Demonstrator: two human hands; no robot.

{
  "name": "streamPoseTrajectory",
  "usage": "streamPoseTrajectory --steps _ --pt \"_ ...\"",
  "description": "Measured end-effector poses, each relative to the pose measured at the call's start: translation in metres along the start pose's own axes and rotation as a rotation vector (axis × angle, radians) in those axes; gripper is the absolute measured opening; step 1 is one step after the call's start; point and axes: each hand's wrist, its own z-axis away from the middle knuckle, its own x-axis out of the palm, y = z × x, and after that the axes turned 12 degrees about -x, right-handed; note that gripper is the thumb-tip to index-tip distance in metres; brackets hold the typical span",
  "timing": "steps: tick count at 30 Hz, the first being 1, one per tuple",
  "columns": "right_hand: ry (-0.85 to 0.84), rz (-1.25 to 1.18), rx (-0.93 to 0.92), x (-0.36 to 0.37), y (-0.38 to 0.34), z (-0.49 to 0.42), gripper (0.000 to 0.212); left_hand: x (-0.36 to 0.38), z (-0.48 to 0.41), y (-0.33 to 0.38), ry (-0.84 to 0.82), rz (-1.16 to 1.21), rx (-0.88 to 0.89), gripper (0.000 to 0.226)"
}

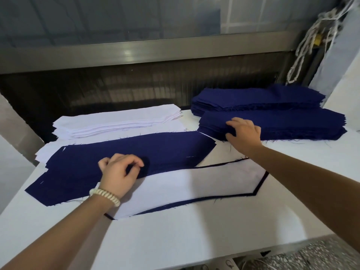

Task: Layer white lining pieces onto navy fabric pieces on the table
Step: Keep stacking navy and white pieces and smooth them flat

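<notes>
Two hands are working over the white table (194,240). The right hand (244,131) is gripping the left end of the near navy stack (296,124) toward the far right corner, fingers on top, thumb against its side. A second navy stack (259,98) is lying just behind. The left hand (119,173) is resting with curled fingers on a single navy piece (155,151) in the middle; whether it is pinching cloth cannot be told. Nearer the front edge a white lining piece (194,184) is covering a lower navy piece (262,183). A white lining stack (116,121) is sitting far left.
</notes>
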Motion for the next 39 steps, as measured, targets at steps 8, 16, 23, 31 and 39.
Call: streamPoseTrajectory --steps 8,16,23,31,39 --pt "-0.151 0.304 -0.127 0.007 -0.002 -0.027 0.042 0.044 -0.042 0.051 -0.095 -0.065 0.029 0.018" --pt "-0.235 0.376 -0.174 -0.001 -0.008 -0.049 0.019 0.070 -0.057 0.074 -0.187 -0.083 -0.003 0.019" --pt "-0.192 0.212 -0.075 -0.008 -0.003 -0.060 0.007 0.088 -0.059 0.081 -0.215 -0.065 -0.027 0.019" --pt "0.186 -0.187 -0.047 -0.023 0.006 -0.047 0.015 0.097 -0.065 0.089 -0.245 0.000 -0.078 0.021" --pt "0.282 0.102 -0.501 -0.014 -0.040 -0.024 0.023 0.092 -0.067 0.113 -0.267 0.412 -0.056 0.080"
